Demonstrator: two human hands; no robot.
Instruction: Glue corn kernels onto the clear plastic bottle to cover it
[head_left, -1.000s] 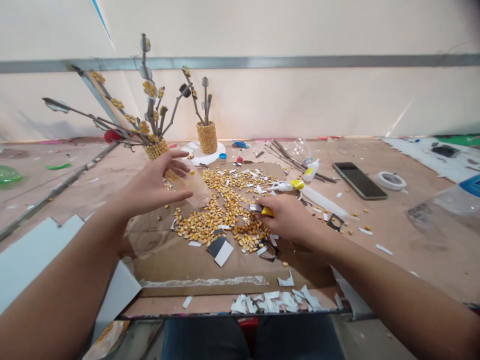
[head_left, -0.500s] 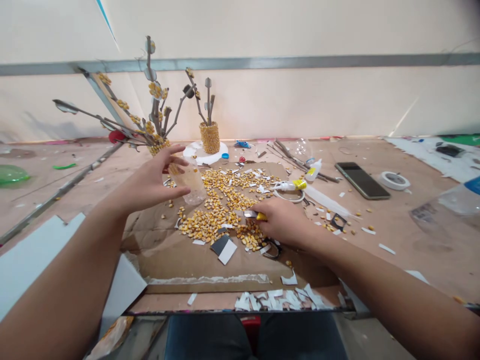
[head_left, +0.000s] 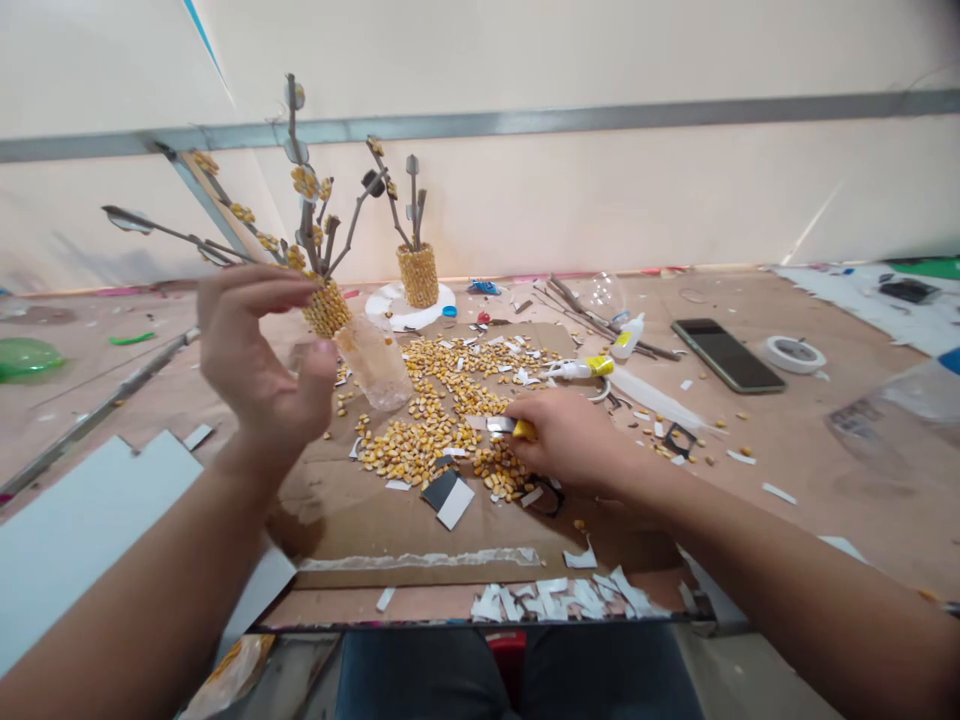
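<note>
One cutter [head_left: 511, 427] well inside cardboard edge [head_left: 420, 577]

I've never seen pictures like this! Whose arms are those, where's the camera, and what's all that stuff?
No machine here: those are a person's own bare arms. The camera sits on their head, looking forward and down.

The right hand holds a yellow-and-silver cutter-like tool. The left hand is raised, fingers curled, holding nothing I can see, near a clear plastic container.

Loose yellow corn kernels lie on a flat brown cardboard sheet. Behind stands a kernel-covered round pot with grey twigs; rightward lies a dark rectangular phone.
</note>
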